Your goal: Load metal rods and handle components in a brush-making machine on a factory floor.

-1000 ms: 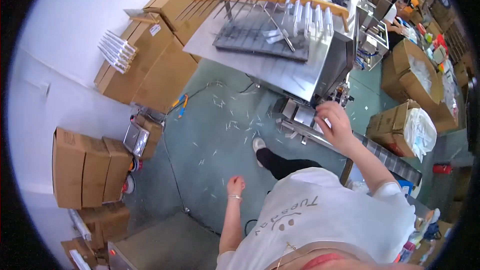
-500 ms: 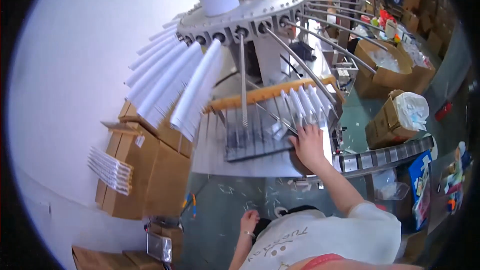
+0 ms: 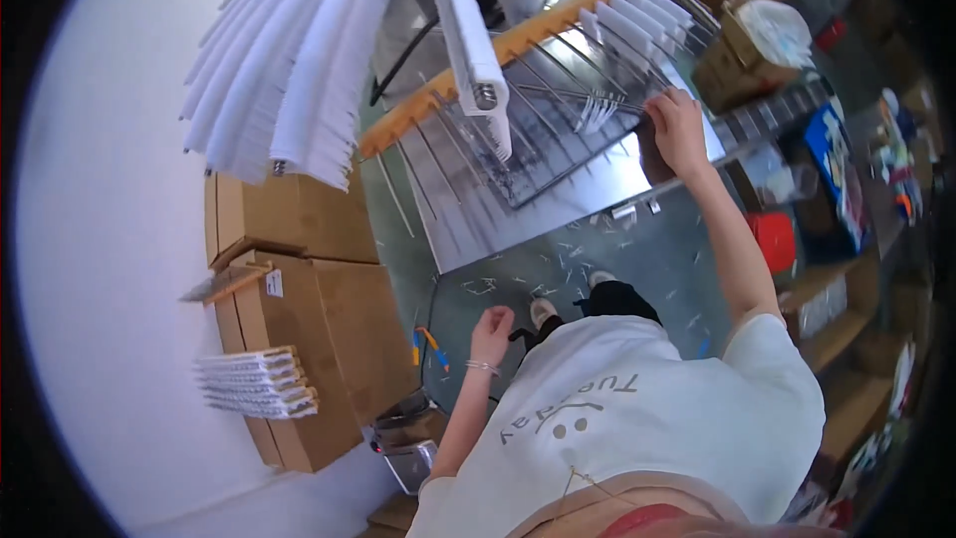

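My right hand (image 3: pixel 679 130) is closed at the near end of a thin metal rod (image 3: pixel 568 93), its fingertips pinched together. Several small white curved pieces (image 3: pixel 601 112) hang on that rod, just left of the fingers. The rod lies above a rack with a wooden bar (image 3: pixel 538 32), from which several thin metal rods stick out. White sleeves (image 3: pixel 637 22) cover the rods at its right end. My left hand (image 3: pixel 491 331) hangs low beside my shirt, fingers curled in, with nothing visible in it. Over the rack's middle reaches a larger rod in a white cover (image 3: pixel 466 35).
More white-covered rods (image 3: pixel 321 70) fan out at the upper left. Below them stand cardboard boxes (image 3: pixel 344 339), with a stack of white-covered strips (image 3: pixel 257 384) beside them. A segmented metal conveyor (image 3: pixel 772 115) and a lined carton (image 3: pixel 747 65) are at right. White scraps litter the floor (image 3: pixel 558 264).
The view has tilted downward. A white-covered large rod now hangs over the rack's middle, where a bare one was. My right hand now pinches a rod end; my left stays low.
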A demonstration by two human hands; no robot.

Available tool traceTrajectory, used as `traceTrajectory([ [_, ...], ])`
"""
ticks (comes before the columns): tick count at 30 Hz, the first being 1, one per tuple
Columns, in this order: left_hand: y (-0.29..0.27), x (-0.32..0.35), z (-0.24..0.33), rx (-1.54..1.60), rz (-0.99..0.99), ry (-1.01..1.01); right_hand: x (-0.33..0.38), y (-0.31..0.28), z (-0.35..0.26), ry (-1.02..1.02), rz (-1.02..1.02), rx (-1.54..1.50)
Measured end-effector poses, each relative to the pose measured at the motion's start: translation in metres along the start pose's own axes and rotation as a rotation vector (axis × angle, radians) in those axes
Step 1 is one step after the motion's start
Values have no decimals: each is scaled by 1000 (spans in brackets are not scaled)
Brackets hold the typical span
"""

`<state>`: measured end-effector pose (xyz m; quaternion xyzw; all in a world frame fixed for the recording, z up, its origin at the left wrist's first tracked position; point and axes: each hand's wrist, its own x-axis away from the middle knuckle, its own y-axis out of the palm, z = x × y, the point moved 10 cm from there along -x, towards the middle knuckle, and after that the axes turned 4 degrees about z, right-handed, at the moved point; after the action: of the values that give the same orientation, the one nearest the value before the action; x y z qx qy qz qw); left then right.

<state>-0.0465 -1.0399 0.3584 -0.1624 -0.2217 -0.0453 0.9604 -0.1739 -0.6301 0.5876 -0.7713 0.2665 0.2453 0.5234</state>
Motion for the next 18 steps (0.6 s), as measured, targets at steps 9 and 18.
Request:
traceTrajectory([
  [9,76,29,137,23,-435,300,71,-83,-4,152,-48,-28],
  [18,192,60,327,298,-509,868,68,-170,-59,-209,-45,-130],
])
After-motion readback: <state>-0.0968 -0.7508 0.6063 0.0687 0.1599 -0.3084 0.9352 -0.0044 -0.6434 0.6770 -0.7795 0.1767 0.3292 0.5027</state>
